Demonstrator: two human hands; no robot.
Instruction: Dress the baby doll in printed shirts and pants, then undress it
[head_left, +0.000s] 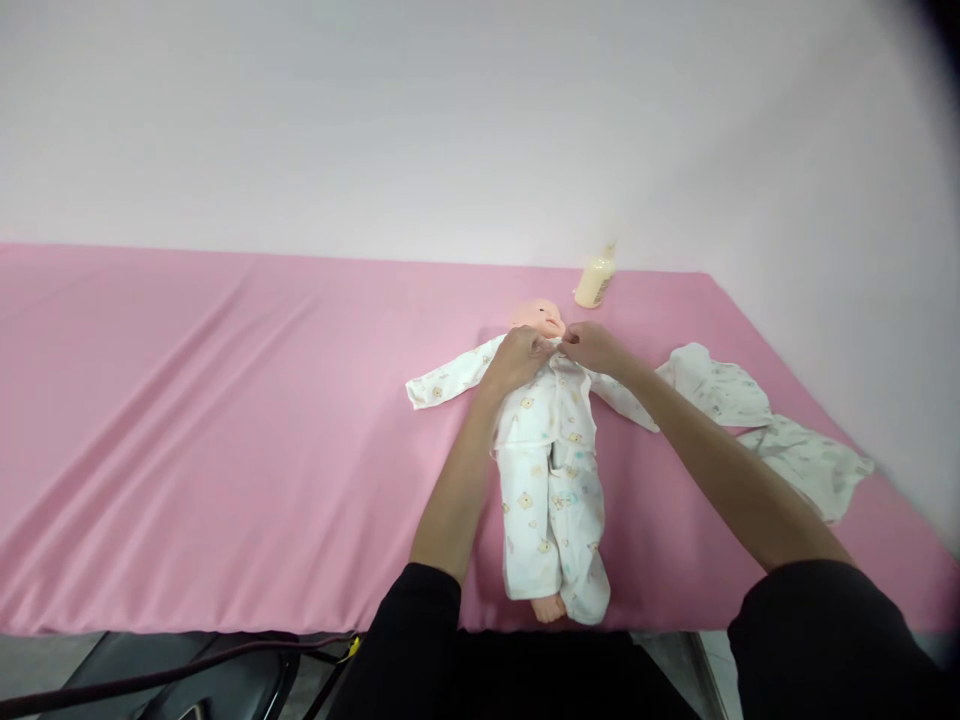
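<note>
A baby doll lies on its back, head toward the wall. It wears a white patterned long-sleeved top and matching trousers; one bare foot pokes out of a trouser leg. At the doll's neck, my left hand pinches the top near its collar. Close beside it, my right hand is closed on the other side of the collar, fingertips pressed together. What fastening lies between the fingers is too small to see. The sleeves spread out to both sides.
A pale yellow baby bottle stands beyond the doll, near the wall. Crumpled white clothes lie to the right. Pink cloth covers the table. Below the front edge are a dark chair and a cable.
</note>
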